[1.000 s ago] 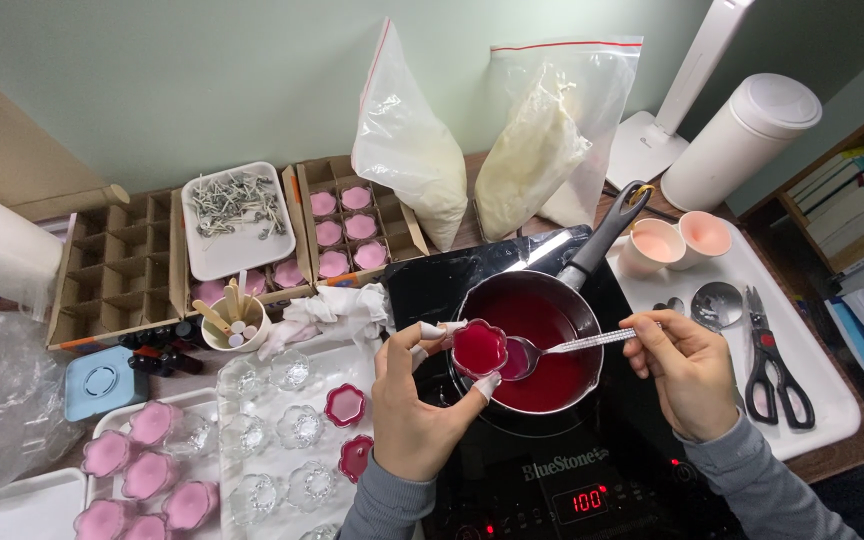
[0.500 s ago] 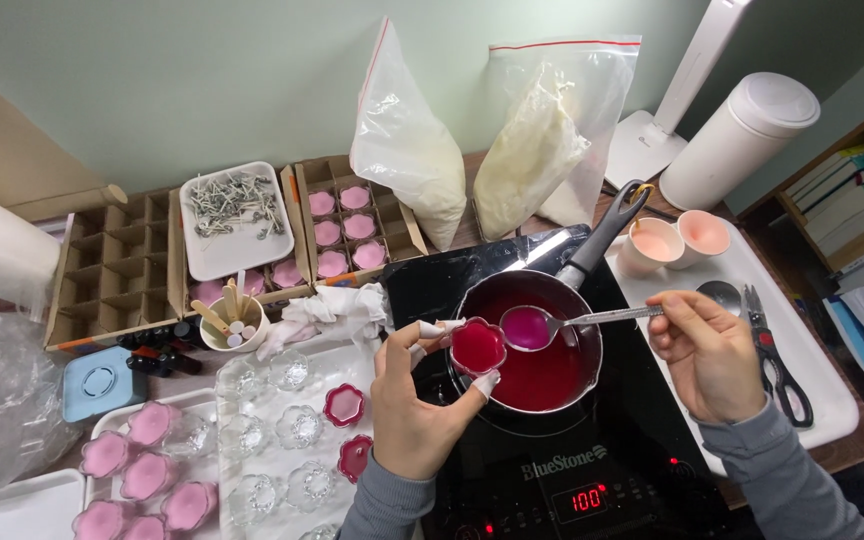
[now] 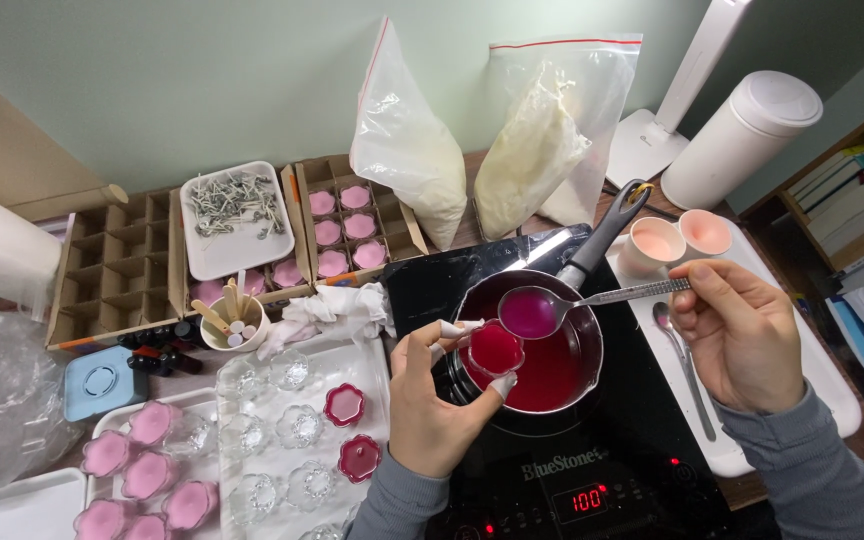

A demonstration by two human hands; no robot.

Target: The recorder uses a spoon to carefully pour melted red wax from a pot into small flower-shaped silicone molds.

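Spoon (image 3: 542, 310) sits full of pink liquid just up and right of the little flower cup (image 3: 495, 349), handle running out rightward to the right hand (image 3: 737, 335), fingers pinching its end. Left hand (image 3: 432, 400) pinches the cup over the red saucepan (image 3: 542, 345). Since half a second ago the cup has moved slightly right and the spoon has barely shifted.

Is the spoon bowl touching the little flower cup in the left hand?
Apart. The head view shows the spoon bowl above and right of the flower cup, with a strip of the pan's red liquid between them.
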